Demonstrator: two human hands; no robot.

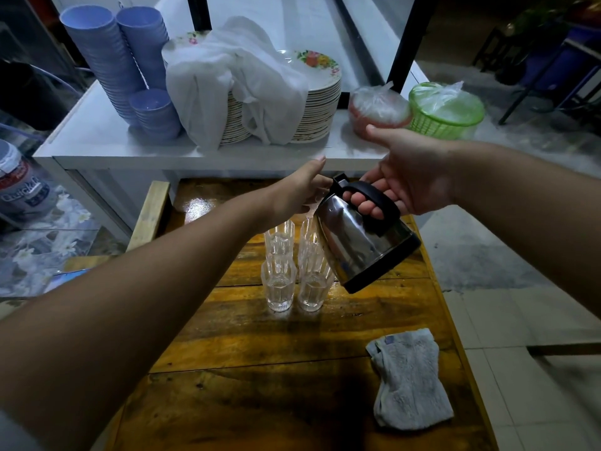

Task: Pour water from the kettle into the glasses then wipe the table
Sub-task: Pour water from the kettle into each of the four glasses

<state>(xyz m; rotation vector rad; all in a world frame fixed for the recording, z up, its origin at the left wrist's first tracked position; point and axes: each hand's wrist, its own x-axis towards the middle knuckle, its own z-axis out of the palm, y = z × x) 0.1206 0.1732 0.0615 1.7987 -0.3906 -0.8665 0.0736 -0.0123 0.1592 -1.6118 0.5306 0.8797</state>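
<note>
We see a kettle (361, 236) of shiny silver steel with a black handle, black lid and black base band. The four glasses (294, 268) are clear and colourless, with faceted sides. The worktop (292, 369) is glossy amber-brown wood with dark grain streaks. On it lies a pale grey-blue cloth (409, 379) with a fluffy texture. We note lavender-blue bowls (126, 66) in stacks, cream plates (320, 89) with red, yellow and pink flower prints, a white cloth (234, 79) draped over them, a translucent green basket (445, 112) and a reddish one (379, 109), both holding clear plastic.
</note>
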